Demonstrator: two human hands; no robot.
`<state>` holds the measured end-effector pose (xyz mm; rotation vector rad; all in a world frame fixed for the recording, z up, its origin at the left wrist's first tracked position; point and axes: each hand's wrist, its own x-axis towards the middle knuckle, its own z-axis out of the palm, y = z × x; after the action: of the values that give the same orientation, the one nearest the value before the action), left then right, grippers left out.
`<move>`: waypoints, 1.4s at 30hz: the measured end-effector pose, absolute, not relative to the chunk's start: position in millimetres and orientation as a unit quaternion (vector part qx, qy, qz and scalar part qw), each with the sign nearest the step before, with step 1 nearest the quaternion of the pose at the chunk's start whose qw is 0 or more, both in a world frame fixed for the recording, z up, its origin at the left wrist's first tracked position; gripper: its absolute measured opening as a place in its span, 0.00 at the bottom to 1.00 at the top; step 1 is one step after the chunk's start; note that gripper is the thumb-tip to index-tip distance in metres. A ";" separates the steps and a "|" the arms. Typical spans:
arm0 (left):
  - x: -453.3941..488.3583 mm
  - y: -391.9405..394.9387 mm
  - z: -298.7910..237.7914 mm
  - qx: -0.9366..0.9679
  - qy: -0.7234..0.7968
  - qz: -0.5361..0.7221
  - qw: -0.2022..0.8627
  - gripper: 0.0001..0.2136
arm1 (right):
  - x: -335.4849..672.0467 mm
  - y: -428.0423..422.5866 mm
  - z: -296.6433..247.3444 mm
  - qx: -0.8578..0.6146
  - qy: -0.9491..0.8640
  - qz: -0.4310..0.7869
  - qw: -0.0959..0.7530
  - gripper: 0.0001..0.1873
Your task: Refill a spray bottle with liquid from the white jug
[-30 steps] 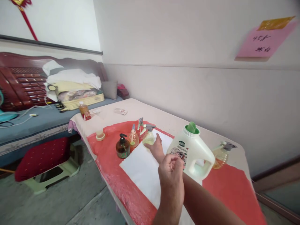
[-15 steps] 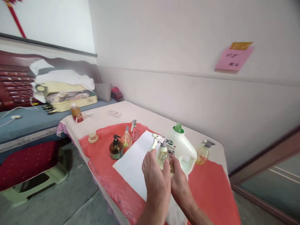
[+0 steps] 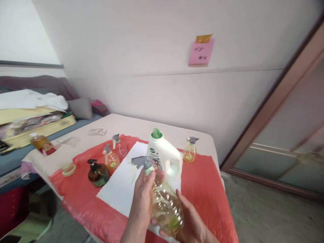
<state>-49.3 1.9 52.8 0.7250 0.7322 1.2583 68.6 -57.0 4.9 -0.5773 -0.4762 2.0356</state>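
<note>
A clear spray bottle [image 3: 165,202] with a grey and pale green trigger head is tilted in front of me, between both hands. My left hand [image 3: 143,194] grips it near the neck, thumb beside the collar. Around the lower body, my right hand [image 3: 189,216] supports it from the right, fingers partly hidden underneath. Just beyond stands a white jug [image 3: 162,146] with a handle and a green piece in its mouth. It rests on a white sheet [image 3: 121,182] laid over red plastic [image 3: 202,189].
At the left stand a brown pump bottle [image 3: 98,173] and two spray bottles [image 3: 111,158]. Another spray bottle [image 3: 189,150] is at the right. A small round container [image 3: 68,168], a tipped-looking amber bottle [image 3: 43,143] and a clear packet [image 3: 98,131] lie farther left. The wall carries a pink note [image 3: 201,52].
My view has swung right. The spray bottle has come closer to me and tilted, its nozzle pointing left. My left hand is now at its neck, my right lower on its body.
</note>
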 end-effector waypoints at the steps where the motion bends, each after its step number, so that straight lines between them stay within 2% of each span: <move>1: -49.7 3.2 52.6 0.303 0.330 0.564 0.693 0.16 | 66.3 -58.8 1.9 -0.216 -0.189 0.851 0.440 0.36; 3: -52.0 5.8 52.7 0.268 0.339 0.568 0.701 0.18 | 61.1 -62.0 -1.6 -0.203 -0.189 0.867 0.415 0.41; 5: -55.2 7.2 52.3 0.261 0.350 0.578 0.689 0.17 | 56.8 -65.1 -1.9 -0.229 -0.214 0.837 0.449 0.39; 8: -58.0 5.9 48.9 0.301 0.381 0.595 0.641 0.16 | 54.2 -69.8 -0.7 -0.351 -0.349 0.678 0.543 0.32; 10: -57.5 4.0 46.6 0.314 0.404 0.596 0.619 0.17 | 55.9 -72.6 -0.6 -0.452 -0.440 0.531 0.566 0.38; 12: -56.5 2.4 46.4 0.317 0.417 0.596 0.609 0.18 | 61.6 -74.0 0.4 -0.485 -0.477 0.471 0.561 0.43; 13: -56.2 1.8 47.2 0.319 0.416 0.594 0.610 0.17 | 66.2 -73.8 1.8 -0.466 -0.479 0.494 0.556 0.42; 15: -56.6 0.8 50.0 0.325 0.390 0.581 0.636 0.16 | 78.0 -72.0 6.2 -0.394 -0.449 0.592 0.540 0.31; 18: -58.2 -2.3 53.4 0.305 0.314 0.525 0.730 0.13 | 93.8 -69.6 14.0 -0.312 -0.366 0.703 0.525 0.18; 21: -59.3 -8.1 55.3 0.269 0.264 0.466 0.801 0.12 | 93.8 -74.5 21.1 -0.252 -0.336 0.757 0.500 0.20; 26: -60.1 -11.7 59.3 0.297 0.313 0.446 0.784 0.14 | 75.8 -85.0 36.8 -0.217 -0.366 0.773 0.470 0.28; 29: -57.7 -6.6 51.8 0.377 0.404 0.491 0.674 0.17 | 74.2 -80.0 36.7 -0.343 -0.460 0.679 0.458 0.32; 32: -51.5 -2.1 38.2 0.423 0.472 0.547 0.548 0.18 | 71.8 -71.4 22.3 -0.554 -0.560 0.447 0.425 0.41; 35: -46.5 -0.4 32.5 0.386 0.478 0.590 0.524 0.19 | 65.7 -66.4 11.3 -0.634 -0.602 0.305 0.377 0.46; 38: -49.3 1.4 38.8 0.347 0.464 0.611 0.539 0.18 | 66.7 -65.6 17.6 -0.621 -0.581 0.351 0.392 0.47; 42: -60.5 1.3 52.1 0.301 0.389 0.564 0.664 0.15 | 79.8 -70.5 30.5 -0.406 -0.482 0.625 0.461 0.36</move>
<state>-60.5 1.3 52.1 0.6792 0.8788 1.2731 79.8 -70.5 30.5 -0.9979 -1.1870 1.5378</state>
